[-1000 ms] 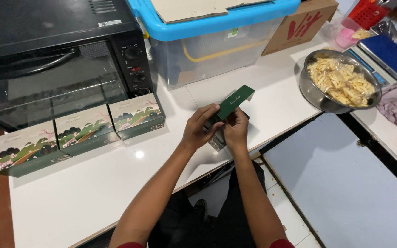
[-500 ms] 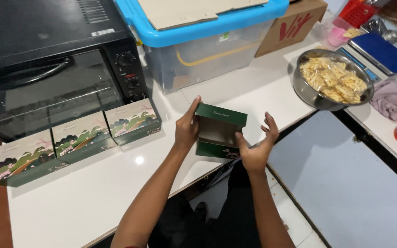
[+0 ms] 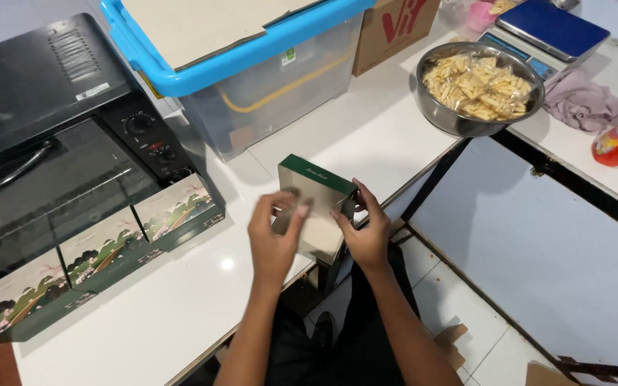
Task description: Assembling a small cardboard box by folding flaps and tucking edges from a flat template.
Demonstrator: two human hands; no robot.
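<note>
Both hands (image 3: 320, 229) grip the green carton (image 3: 316, 204).

We see a black oven (image 3: 51, 157) on the white counter (image 3: 366, 136), three printed boxes (image 3: 101, 261) before it, a blue-lidded clear bin (image 3: 252, 78), and a steel bowl of snacks (image 3: 479, 87).

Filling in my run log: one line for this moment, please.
left hand: holds green cardboard box | right hand: holds same box | box: above white table edge
</note>
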